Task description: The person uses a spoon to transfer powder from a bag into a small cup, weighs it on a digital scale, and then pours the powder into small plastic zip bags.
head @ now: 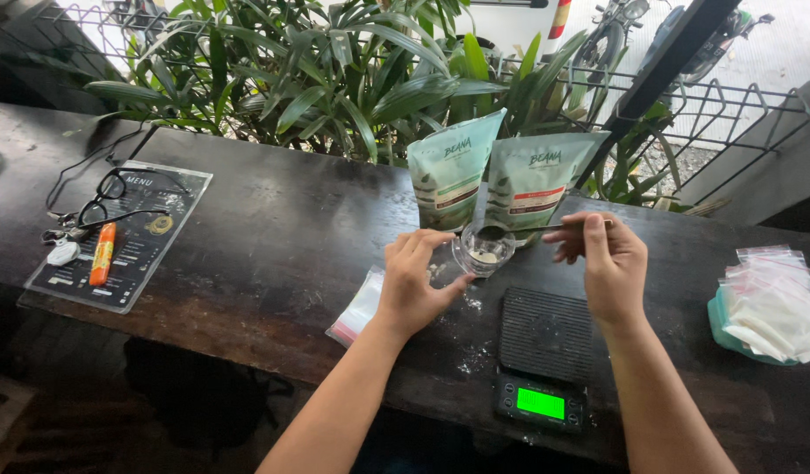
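My left hand (415, 283) holds a small clear plastic bag (442, 263) open, just left of a small clear cup (484, 249) with a little pale powder in its bottom. My right hand (605, 263) pinches the handle of a slim metal spoon (545, 228) whose bowl reaches over the cup's rim. Two pale green stand-up pouches (449, 171) (535, 180) stand right behind the cup. A black digital scale (543, 355) with a lit green display lies in front, between my forearms, with nothing on its platform.
A stack of flat clear zip bags (359, 307) lies by my left wrist. Filled zip bags (774, 303) pile in a teal tray at the right. A black menu card (124, 233) with glasses, keys and an orange tube sits far left. Plants and a railing back the dark wooden counter (273, 237).
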